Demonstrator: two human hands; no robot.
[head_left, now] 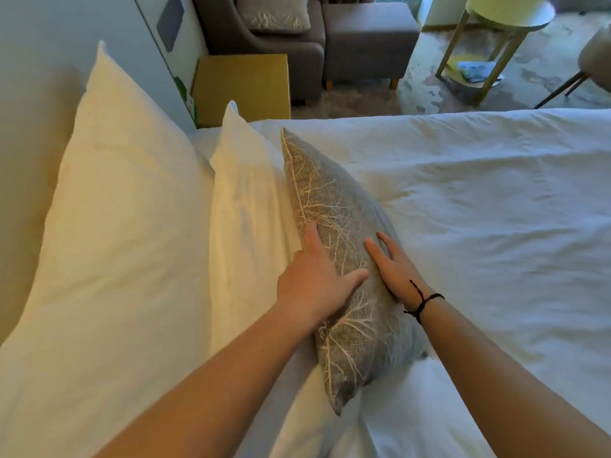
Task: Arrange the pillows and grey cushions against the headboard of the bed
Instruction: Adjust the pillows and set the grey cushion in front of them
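Observation:
A grey cushion (340,206) with a pale branch pattern stands on edge on the bed, leaning against a white pillow (246,196). A larger white pillow (115,219) leans behind that one against the headboard (23,127) on the left. My left hand (314,279) lies flat on the cushion's top edge with straight fingers. My right hand (393,266), a black cord at its wrist, presses flat on the cushion's face on the side away from the pillows. A second grey cushion (274,14) rests on the armchair at the far side.
The white duvet (479,226) spreads across the bed to the right. Beyond the bed stand a wooden bedside table (243,87), a brown armchair (297,61) with a footstool (370,38), and a round side table (509,14) on the floor.

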